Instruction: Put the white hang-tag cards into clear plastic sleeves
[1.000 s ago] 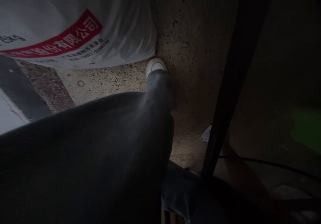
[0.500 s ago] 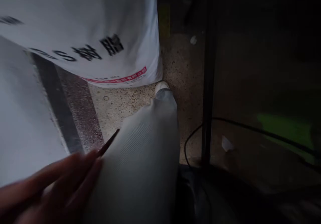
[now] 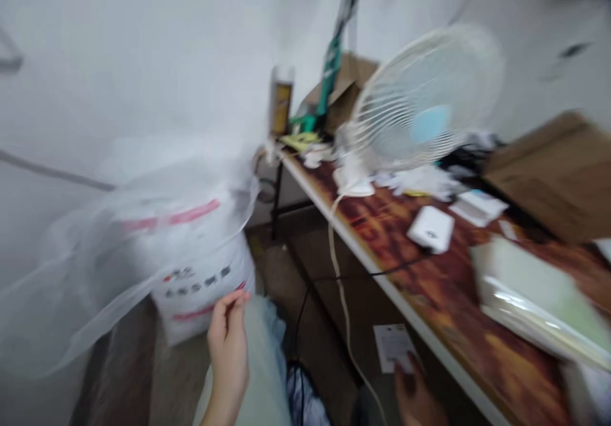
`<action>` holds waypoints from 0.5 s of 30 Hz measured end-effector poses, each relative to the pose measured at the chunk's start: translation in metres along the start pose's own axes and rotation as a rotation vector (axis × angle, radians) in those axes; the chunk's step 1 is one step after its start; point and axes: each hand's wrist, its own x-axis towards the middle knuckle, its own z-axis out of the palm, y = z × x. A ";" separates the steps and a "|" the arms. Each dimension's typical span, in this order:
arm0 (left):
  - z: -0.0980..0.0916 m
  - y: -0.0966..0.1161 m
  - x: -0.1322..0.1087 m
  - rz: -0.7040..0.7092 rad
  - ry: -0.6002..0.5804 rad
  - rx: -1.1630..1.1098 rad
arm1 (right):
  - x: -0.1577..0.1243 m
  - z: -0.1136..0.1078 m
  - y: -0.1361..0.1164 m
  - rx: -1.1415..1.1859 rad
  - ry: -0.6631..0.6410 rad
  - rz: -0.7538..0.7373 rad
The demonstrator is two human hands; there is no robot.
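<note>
We see a red-banded white sack (image 3: pixel 200 260), a brown-and-orange mottled tabletop (image 3: pixel 458 318), a white fan (image 3: pixel 389 117) with pale-blue hub (image 3: pixel 430 124) and a card (image 3: pixel 389 343), blurred but apparently white.

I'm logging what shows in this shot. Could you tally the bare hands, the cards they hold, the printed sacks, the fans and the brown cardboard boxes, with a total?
Hands, left hand and right hand: 2
White card in the right hand: 1
Printed white sack: 1
Fan: 1
Brown cardboard boxes, one blurred behind the fan: 2
Total: 7
</note>
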 end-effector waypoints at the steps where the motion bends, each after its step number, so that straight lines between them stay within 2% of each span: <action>1: 0.019 0.019 -0.014 0.053 -0.113 -0.015 | 0.003 -0.019 0.007 -0.020 0.091 -0.023; 4: 0.090 0.074 -0.069 0.221 -0.567 0.030 | -0.007 -0.080 0.024 -0.091 0.278 -0.047; 6: 0.141 0.101 -0.106 0.333 -0.855 0.140 | -0.022 -0.115 0.033 -0.133 0.357 -0.035; 7: 0.166 0.112 -0.122 0.391 -0.958 0.211 | -0.029 -0.129 0.038 -0.152 0.391 -0.021; 9: 0.213 0.129 -0.145 0.512 -1.057 0.368 | -0.038 -0.149 0.049 -0.190 0.456 0.018; 11: 0.253 0.142 -0.159 0.618 -1.078 0.534 | -0.039 -0.161 0.065 -0.227 0.520 0.070; 13: 0.285 0.151 -0.167 0.702 -1.112 0.713 | -0.036 -0.168 0.082 -0.261 0.580 0.127; 15: 0.307 0.152 -0.174 0.758 -1.165 0.882 | -0.037 -0.172 0.090 -0.292 0.624 0.179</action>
